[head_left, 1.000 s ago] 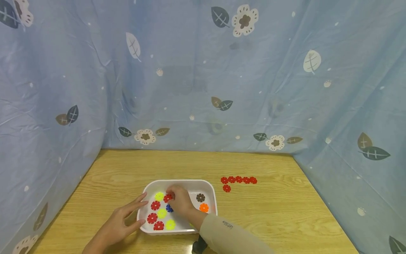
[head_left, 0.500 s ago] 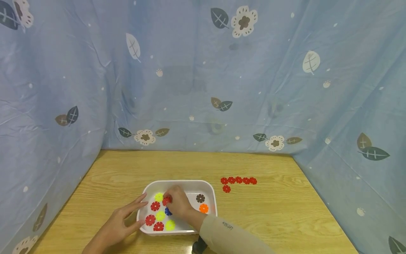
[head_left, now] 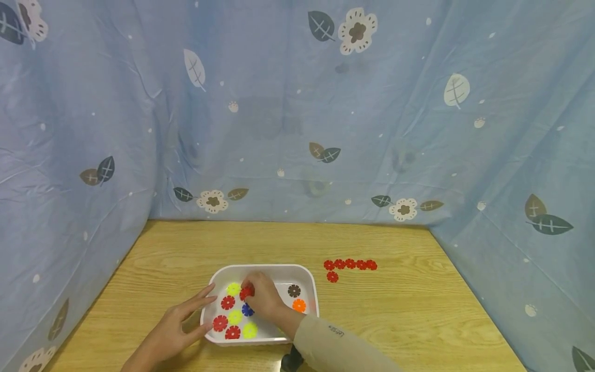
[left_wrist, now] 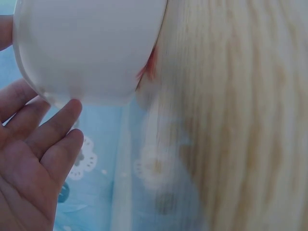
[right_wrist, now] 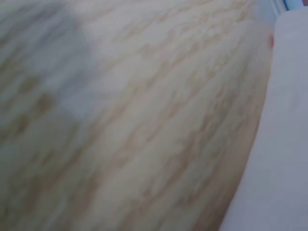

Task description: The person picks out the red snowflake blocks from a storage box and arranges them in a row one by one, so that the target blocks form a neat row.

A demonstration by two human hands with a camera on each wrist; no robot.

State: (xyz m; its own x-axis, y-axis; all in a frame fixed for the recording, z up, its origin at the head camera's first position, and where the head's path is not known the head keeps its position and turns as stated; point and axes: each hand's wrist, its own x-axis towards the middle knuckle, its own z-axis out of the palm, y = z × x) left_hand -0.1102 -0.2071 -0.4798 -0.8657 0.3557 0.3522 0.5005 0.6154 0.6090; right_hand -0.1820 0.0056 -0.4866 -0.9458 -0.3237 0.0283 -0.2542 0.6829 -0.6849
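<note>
We are pinching a red snowflake disc (head_left: 246, 294) with our right hand (head_left: 266, 297). Our left hand (head_left: 176, 321), fingers apart, is touching the white tray (head_left: 267, 331), maybe steadying it.

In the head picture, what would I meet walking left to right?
Bare left hand → bare right hand inside the white, rounded rectangular tray → orange, notched round disc → row of red, notched discs on the wooden table.

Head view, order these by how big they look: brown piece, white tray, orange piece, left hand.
Largest to smallest:
1. White tray
2. Left hand
3. Orange piece and brown piece: they look too alike to rank.
</note>
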